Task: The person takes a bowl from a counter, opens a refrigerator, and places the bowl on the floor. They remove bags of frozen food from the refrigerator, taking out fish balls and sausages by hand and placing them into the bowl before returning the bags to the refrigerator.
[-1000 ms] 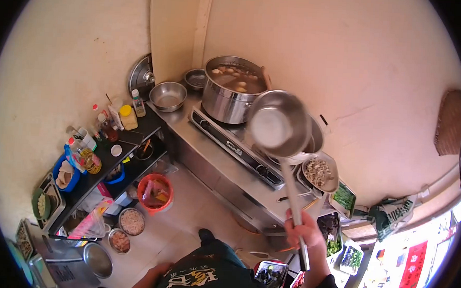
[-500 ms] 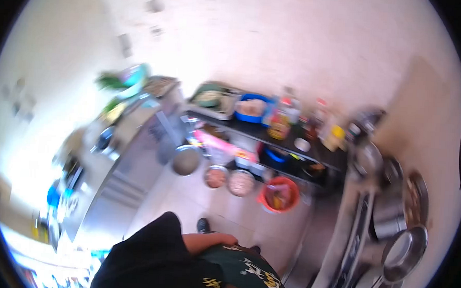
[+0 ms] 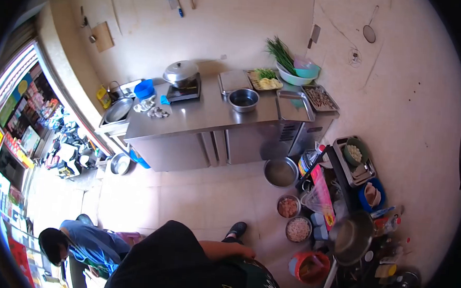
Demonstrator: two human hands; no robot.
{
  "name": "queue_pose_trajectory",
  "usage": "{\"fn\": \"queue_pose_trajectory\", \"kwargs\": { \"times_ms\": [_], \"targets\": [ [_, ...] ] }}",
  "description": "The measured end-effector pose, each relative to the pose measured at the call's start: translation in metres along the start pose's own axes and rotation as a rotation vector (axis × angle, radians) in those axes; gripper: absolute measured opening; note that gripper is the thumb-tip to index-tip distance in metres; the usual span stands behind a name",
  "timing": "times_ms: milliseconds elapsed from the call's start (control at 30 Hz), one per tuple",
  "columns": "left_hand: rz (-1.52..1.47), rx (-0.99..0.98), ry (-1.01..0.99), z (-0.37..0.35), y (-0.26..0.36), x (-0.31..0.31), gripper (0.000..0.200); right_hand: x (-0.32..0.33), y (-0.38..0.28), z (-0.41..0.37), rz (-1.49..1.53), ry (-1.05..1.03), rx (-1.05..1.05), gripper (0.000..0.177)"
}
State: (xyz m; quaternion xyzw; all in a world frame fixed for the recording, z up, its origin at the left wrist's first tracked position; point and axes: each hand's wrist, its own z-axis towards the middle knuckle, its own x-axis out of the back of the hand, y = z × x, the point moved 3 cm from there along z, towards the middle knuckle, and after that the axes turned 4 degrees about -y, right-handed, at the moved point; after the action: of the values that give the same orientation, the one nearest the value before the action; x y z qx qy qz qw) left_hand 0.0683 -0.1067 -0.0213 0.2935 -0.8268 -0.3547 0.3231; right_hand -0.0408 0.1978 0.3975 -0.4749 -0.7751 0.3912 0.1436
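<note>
My left forearm crosses the front of my body, and my left hand point(image 3: 246, 250) lies against my dark apron point(image 3: 257, 276). Its fingers are not distinct, so I cannot see whether it holds anything. My right hand is outside the picture. A large metal wok point(image 3: 351, 239) appears in front of the low shelf at the right, its pale handle point(image 3: 328, 280) running down to the bottom edge; what holds the handle is hidden. Close by on the floor stand a bowl of pale pink pieces point(image 3: 298, 229), a bowl of reddish meat point(image 3: 288, 206) and an orange-red bucket point(image 3: 293, 264).
A steel counter point(image 3: 190, 122) carries a lidded pot point(image 3: 181, 74), a metal bowl point(image 3: 243, 100) and vegetable trays. A wide steel basin point(image 3: 281, 173) sits on the floor before the shelf. At lower left a person point(image 3: 92, 243) bends over near the doorway.
My view has swung left, bringing the counter, doorway and bending person into sight. The wok now appears in front of the shelf. My left hand stays at my apron.
</note>
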Motion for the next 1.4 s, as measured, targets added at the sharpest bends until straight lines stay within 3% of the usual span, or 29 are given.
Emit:
{"fn": "queue_pose_trajectory", "kwargs": {
  "times_ms": [67,133,200,333,400,500,567,600,633,667,700,767,900,1000,1133,1233,1267,1333,1367,1400],
  "targets": [
    [-0.195,-0.493,-0.021,0.002,-0.027,0.002,0.039,0.062,0.055,0.071,0.210,-0.616,-0.052,0.083],
    [-0.109,-0.028,-0.030,0.001,-0.023,0.009,0.040,0.004,0.027,0.064,0.606,-0.705,0.010,0.035],
    [0.084,-0.041,-0.063,-0.009,-0.021,0.022,0.041,-0.017,0.017,0.056,0.713,-0.663,0.016,0.039],
    [0.057,-0.031,-0.162,-0.013,-0.012,0.044,0.041,-0.028,0.020,0.032,0.732,-0.506,0.090,0.041],
    [0.117,0.030,-0.247,-0.006,-0.012,0.044,0.040,-0.028,0.029,0.009,0.695,-0.381,0.223,0.043],
    [0.042,-0.030,-0.307,0.020,-0.040,0.029,0.038,-0.007,0.061,-0.029,0.745,-0.202,0.282,0.045],
    [0.165,-0.061,-0.328,0.019,-0.028,0.029,0.038,-0.001,0.080,-0.063,0.796,-0.080,0.391,0.045],
    [0.247,-0.145,-0.364,0.039,-0.049,0.018,0.038,0.000,0.082,-0.081,0.815,-0.028,0.465,0.046],
    [0.154,-0.155,-0.479,0.038,-0.013,0.025,0.041,-0.002,0.079,-0.104,0.757,0.080,0.456,0.046],
    [0.266,-0.083,-0.559,0.023,0.015,0.041,0.042,-0.005,0.076,-0.124,0.708,0.192,0.438,0.047],
    [0.309,-0.166,-0.545,0.044,-0.025,0.030,0.042,-0.003,0.083,-0.144,0.722,0.289,0.441,0.048],
    [0.277,-0.272,-0.621,0.062,-0.034,0.023,0.041,0.003,0.112,-0.184,0.786,0.480,0.490,0.048],
    [0.374,-0.422,-0.750,0.138,0.038,0.015,0.041,0.015,0.146,-0.242,0.845,0.629,0.748,0.048],
    [0.485,-0.448,-0.803,0.146,0.040,0.019,0.040,0.020,0.174,-0.287,0.852,0.843,0.852,0.039],
    [0.589,-0.442,-0.830,0.152,0.056,0.009,0.039,0.052,0.212,-0.328,0.875,1.080,0.822,0.038],
    [0.636,-0.416,-0.842,0.148,0.076,-0.003,0.039,0.085,0.247,-0.353,0.770,1.359,0.660,0.034],
    [0.648,-0.404,-0.844,0.148,0.081,-0.012,0.039,0.097,0.257,-0.356,0.783,1.363,0.658,0.034],
    [0.664,-0.377,-0.843,0.145,0.099,-0.021,0.038,0.117,0.276,-0.362,0.560,1.665,0.362,0.033],
    [0.671,-0.362,-0.840,0.142,0.111,-0.021,0.038,0.127,0.293,-0.367,0.403,1.729,0.152,0.035],
    [0.677,-0.345,-0.836,0.139,0.120,-0.033,0.038,0.139,0.312,-0.362,0.412,1.720,0.148,0.035]
  ]
}}
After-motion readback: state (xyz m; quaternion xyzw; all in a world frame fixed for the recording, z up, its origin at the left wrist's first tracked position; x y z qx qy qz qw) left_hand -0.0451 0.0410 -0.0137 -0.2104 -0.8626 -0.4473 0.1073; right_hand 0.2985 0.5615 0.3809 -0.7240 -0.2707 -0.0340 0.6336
